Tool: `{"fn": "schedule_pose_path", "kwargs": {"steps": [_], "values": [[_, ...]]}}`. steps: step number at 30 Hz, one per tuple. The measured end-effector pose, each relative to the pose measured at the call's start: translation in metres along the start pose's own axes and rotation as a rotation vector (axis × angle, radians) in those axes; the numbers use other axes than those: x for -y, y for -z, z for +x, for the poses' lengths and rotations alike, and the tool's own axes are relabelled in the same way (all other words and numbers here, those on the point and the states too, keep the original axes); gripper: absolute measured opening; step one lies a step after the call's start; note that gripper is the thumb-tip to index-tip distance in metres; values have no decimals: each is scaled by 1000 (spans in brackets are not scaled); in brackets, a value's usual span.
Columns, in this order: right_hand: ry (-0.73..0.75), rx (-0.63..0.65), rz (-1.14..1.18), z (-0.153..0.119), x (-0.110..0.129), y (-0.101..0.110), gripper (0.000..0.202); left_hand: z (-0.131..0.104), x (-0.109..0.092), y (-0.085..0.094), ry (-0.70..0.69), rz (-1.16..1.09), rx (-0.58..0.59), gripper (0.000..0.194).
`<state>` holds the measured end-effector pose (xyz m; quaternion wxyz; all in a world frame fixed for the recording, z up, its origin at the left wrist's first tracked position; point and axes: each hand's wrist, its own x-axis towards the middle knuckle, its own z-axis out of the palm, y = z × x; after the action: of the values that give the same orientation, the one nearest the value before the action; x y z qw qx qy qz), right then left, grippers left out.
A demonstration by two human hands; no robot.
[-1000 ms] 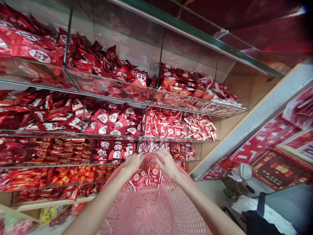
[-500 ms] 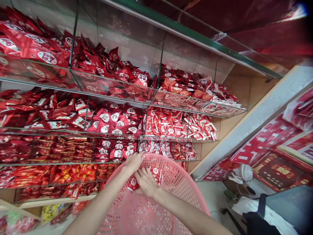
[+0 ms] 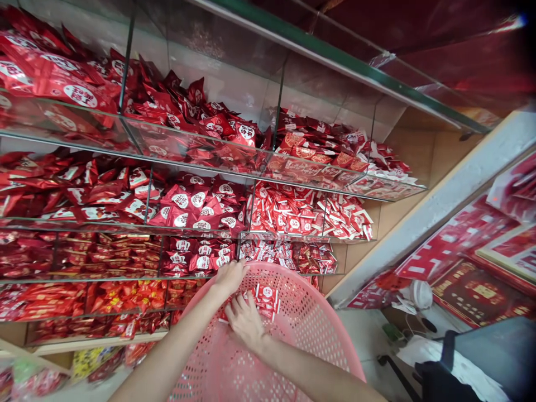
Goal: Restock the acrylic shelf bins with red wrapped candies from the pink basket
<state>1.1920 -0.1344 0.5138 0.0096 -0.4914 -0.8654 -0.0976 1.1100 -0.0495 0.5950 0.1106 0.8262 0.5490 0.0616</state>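
My left hand [image 3: 230, 276] is closed over the far rim of a large pink perforated plastic basket [image 3: 330, 324]. Inside the basket, my right hand [image 3: 246, 321] reaches down with bent fingers closed on small red-and-white packets [image 3: 268, 298]. Some of these packets lie beside its fingers, against the far inner wall; the fingertips are partly hidden among them. Just beyond the rim, similar small packets [image 3: 268, 251] fill a low shelf compartment.
Glass-fronted shelves [image 3: 201, 156] with dividers hold many red wrapped packets [image 3: 201, 204]. A green-edged glass shelf [image 3: 335, 61] juts out overhead. On the right are a pale post [image 3: 377, 248], a dark red box [image 3: 477, 293] and a black chair part [image 3: 439, 379].
My right hand has shifted slightly left and lower in the basket, uncovering more of the packets on its right. My left hand stays on the rim.
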Motion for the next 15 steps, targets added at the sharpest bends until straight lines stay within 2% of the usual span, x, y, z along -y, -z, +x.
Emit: {"fn": "schedule_pose_path", "kwargs": {"steps": [7, 11, 15], "values": [[-15, -11, 48, -17, 22, 20, 44, 1, 2, -2, -14, -10, -2, 41], [-43, 14, 71, -23, 30, 12, 46, 2, 2, -5, -32, -2, -23, 42], [-10, -27, 53, -23, 23, -2, 46, 3, 1, -6, -35, 19, -36, 42]]}}
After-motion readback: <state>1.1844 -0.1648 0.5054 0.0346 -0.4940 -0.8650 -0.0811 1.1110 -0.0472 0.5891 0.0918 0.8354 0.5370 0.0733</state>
